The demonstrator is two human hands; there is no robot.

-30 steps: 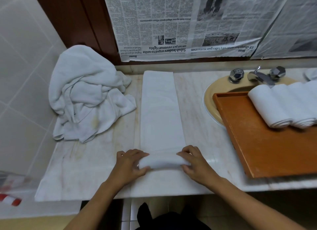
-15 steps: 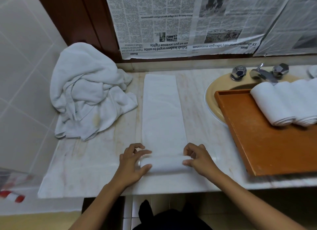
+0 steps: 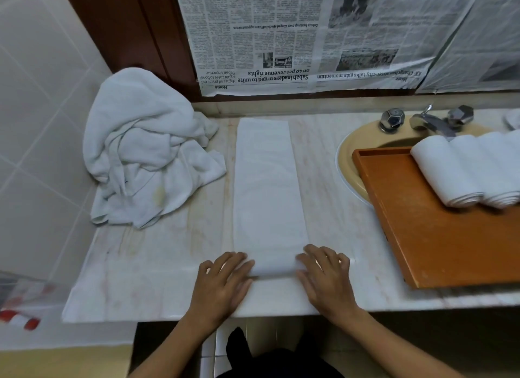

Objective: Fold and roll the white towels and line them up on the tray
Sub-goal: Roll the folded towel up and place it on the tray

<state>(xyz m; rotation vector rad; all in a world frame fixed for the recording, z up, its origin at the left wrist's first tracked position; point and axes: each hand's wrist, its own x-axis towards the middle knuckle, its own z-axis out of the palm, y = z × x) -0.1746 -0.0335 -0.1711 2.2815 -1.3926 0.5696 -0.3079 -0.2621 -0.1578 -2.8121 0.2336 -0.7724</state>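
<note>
A white towel (image 3: pixel 267 186) folded into a long strip lies on the marble counter (image 3: pixel 157 268), running away from me. Its near end is rolled into a small roll (image 3: pixel 274 268). My left hand (image 3: pixel 222 282) lies over the roll's left end with spread fingers. My right hand (image 3: pixel 326 279) presses on the right end, fingers laid over it. An orange tray (image 3: pixel 450 245) sits to the right over the sink. Several rolled white towels (image 3: pixel 447 172) lie side by side at the tray's far end.
A heap of loose white towels (image 3: pixel 146 152) sits at the counter's back left, against the tiled wall. A chrome faucet (image 3: pixel 430 121) and the beige sink rim (image 3: pixel 349 163) lie behind the tray. Newspaper covers the wall behind.
Both hands have pushed the roll a little farther along the strip, and their fingers have flattened from a curled grip onto the roll's ends.
</note>
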